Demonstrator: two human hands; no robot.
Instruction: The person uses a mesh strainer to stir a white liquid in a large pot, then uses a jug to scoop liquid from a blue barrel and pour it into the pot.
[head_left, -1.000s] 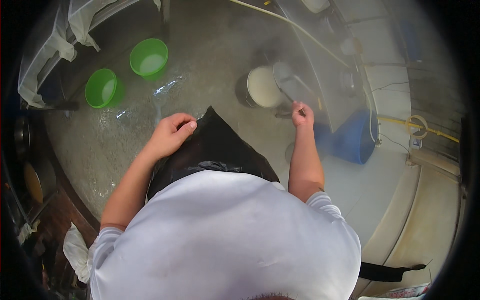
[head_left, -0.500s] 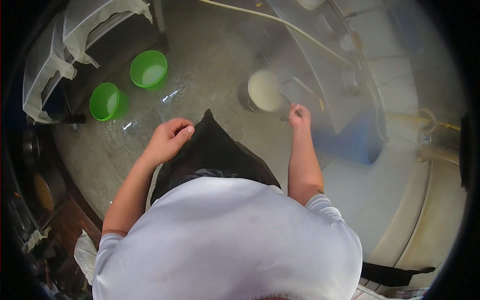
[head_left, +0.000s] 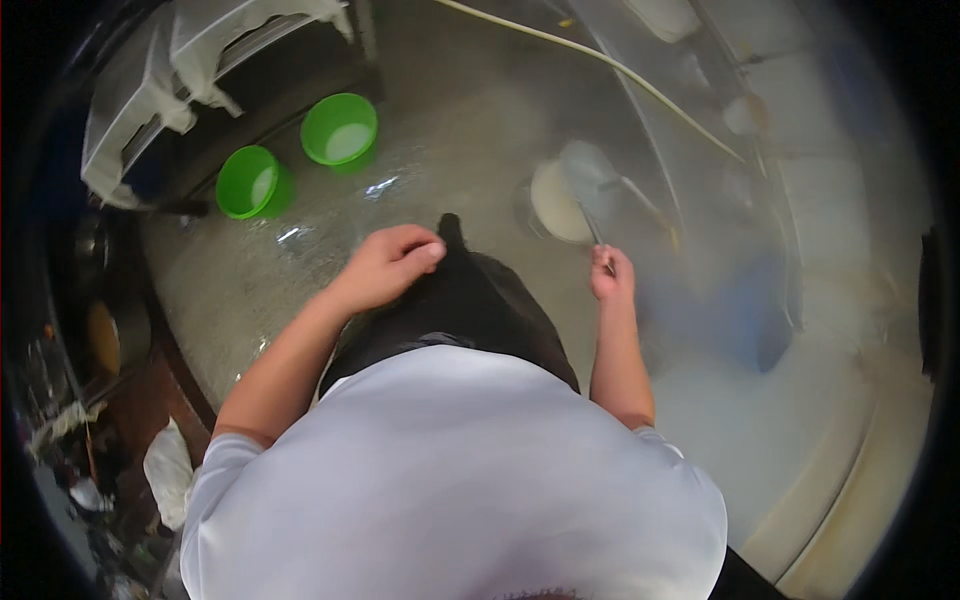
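Head view: looking down on a wet grey floor [head_left: 450, 120], shining in patches and fading into pale steam toward the right.
White shirt [head_left: 460, 470]: filling the lower middle, bulging out over the apron.
Dark apron [head_left: 470, 310]: hanging beyond the shirt, jutting forward to a blunt tip between both hands.
Blue barrel [head_left: 720, 315]: showing at the right, blurring behind the steam.
White stools [head_left: 195, 60]: standing side by side at the upper left.
Pale hose [head_left: 620, 70]: curving across the upper right.
Pot [head_left: 527, 208]: standing on the floor ahead and to the right, holding whitish liquid [head_left: 560, 208], losing outline in the haze.
Green tubs [head_left: 320, 122]: standing near each other at the upper left, both showing something white inside.
Long-handled scoop [head_left: 591, 224]: reaching from the right hand [head_left: 612, 275] over the pot; too hazy for telling whether dipping or hovering.
Left hand [head_left: 385, 270]: curling loosely just beside the apron's tip; too unclear for telling whether pinching cloth or holding nothing.
Right hand: gripping the scoop's handle, fingers wrapping around.
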